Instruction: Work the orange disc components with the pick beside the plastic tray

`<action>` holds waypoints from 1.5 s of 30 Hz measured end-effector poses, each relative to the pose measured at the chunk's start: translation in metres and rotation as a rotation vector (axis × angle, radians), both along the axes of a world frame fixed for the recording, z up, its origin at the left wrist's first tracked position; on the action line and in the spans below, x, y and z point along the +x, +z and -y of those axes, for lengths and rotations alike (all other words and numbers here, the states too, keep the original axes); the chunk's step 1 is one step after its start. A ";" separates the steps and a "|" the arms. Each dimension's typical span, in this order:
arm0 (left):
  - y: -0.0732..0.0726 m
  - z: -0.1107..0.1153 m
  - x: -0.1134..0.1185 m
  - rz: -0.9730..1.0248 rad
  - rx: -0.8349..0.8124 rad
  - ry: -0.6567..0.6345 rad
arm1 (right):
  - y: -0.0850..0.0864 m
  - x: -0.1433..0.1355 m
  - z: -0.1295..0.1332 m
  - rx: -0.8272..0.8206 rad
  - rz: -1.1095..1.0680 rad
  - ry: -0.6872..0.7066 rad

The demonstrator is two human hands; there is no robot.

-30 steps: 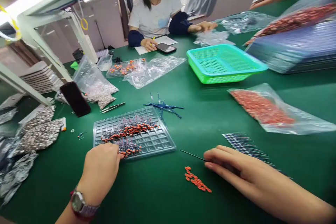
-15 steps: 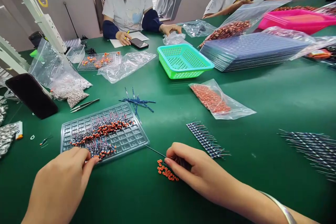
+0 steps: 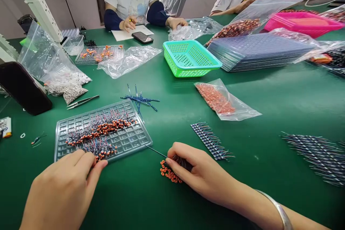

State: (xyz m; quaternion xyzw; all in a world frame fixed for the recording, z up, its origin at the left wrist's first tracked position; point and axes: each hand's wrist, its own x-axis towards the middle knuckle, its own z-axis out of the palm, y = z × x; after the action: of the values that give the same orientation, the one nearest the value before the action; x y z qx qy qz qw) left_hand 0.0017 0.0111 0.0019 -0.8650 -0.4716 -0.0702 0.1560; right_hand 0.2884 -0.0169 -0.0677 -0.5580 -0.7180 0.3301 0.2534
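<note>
Clearly, a good share of the work already lies on our tray point(image 3: 137, 140), where wired pieces point(image 3: 107, 126) with orange ends lie in bands that cover only part of its grid. Our left hand point(image 3: 63, 183) is at the tray's near edge, thumb and fingers drawn close together beside the nearest band; what they pinch, if anything, is hidden, so we cannot tell. Our right hand point(image 3: 198, 170) has its thumb and fingers clamped on a thin rod point(image 3: 156, 151), whose tip points toward the tray's right corner (touching or just short of it, we cannot say). Plenty appears to be left over, judging by the stock: loose orange rings point(image 3: 169, 175) sit on the counter point(image 3: 129, 201) just below the rod, a bag of orange rings point(image 3: 215, 99) lies farther off, and a row of dark strips point(image 3: 206, 140) with wire ends rests beyond our right hand. We also see a larger bundle of strips point(image 3: 318, 158) at far right, apparently untouched, and tweezers point(image 3: 83, 102) lying behind the tray.
</note>
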 end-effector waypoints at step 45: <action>0.000 0.001 0.005 0.011 -0.078 0.035 | -0.007 -0.010 0.001 0.223 0.030 -0.117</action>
State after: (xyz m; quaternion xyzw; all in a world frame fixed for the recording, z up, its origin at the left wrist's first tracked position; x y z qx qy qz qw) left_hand 0.0068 0.0097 0.0016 -0.8617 -0.4900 -0.0539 0.1206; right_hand 0.2783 -0.0179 -0.0742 -0.5723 -0.7200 0.2246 0.3220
